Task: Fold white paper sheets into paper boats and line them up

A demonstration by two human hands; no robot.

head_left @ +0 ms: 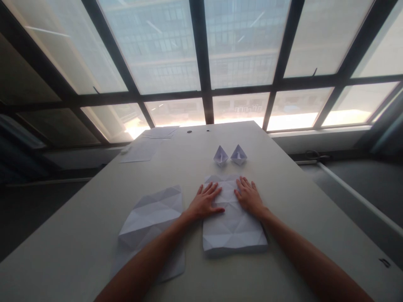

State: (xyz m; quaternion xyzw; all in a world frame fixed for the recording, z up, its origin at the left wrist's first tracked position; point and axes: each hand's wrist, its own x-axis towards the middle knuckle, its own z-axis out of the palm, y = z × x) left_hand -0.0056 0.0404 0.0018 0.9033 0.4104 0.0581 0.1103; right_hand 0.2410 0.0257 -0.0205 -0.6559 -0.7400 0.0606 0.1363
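Observation:
A white sheet of paper (234, 224) with a pattern of diagonal and crosswise creases lies in front of me, its near edge curling up a little. My left hand (206, 201) rests flat on its left side, fingers spread and thumb pointing inward. On the upper right part of the same sheet, my right hand (248, 195) lies with fingers stretched out. Under my left forearm is a second creased sheet (151, 218), partly hidden by the arm. Just beyond the hands stand two small folded paper pieces, a left one (221, 156) and a right one (239, 155).
Flat white sheets (140, 153) lie at the far left of the white table (267, 155), with more paper (161, 132) behind them. Two small dark round spots sit near the far edge. Large framed windows (242, 42) rise beyond. A small dark mark (384, 263) is at the right.

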